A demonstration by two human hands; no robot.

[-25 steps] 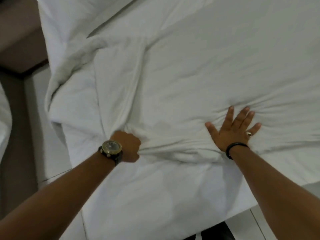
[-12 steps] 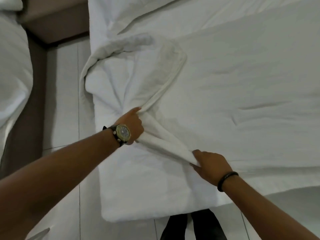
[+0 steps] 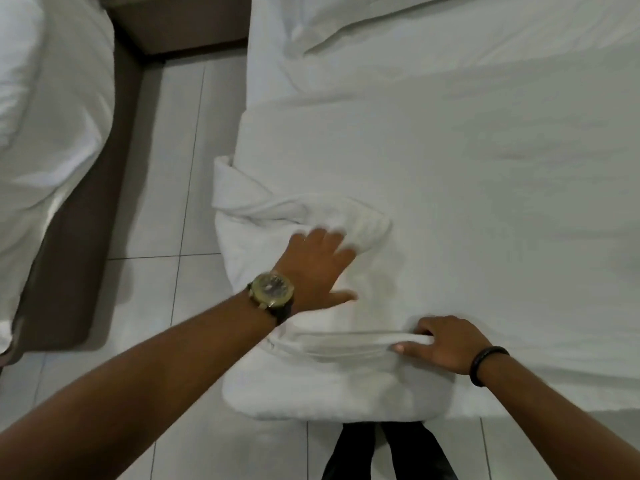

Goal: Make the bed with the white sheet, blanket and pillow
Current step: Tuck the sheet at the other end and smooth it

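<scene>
A white blanket (image 3: 467, 174) covers the bed, and its near left corner (image 3: 304, 216) is bunched into folds. My left hand (image 3: 317, 268), wearing a watch, lies flat with fingers spread on that corner, blurred by motion. My right hand (image 3: 445, 342), a black band at the wrist, pinches a folded edge of the blanket (image 3: 346, 342) near the foot of the bed. A white pillow (image 3: 346, 19) lies at the far end, partly cut off by the frame. No separate sheet can be told apart from the blanket.
A second bed with white bedding (image 3: 45, 116) stands at the left on a brown base (image 3: 83, 258). A pale tiled floor (image 3: 166, 202) runs between the beds. A brown headboard or nightstand (image 3: 180, 26) is at the top. My dark trouser legs (image 3: 384, 452) show below the bed.
My left hand has let go of the fold and opened flat on the corner. The raised loop of blanket has been pulled down toward the foot. My right hand still grips the edge.
</scene>
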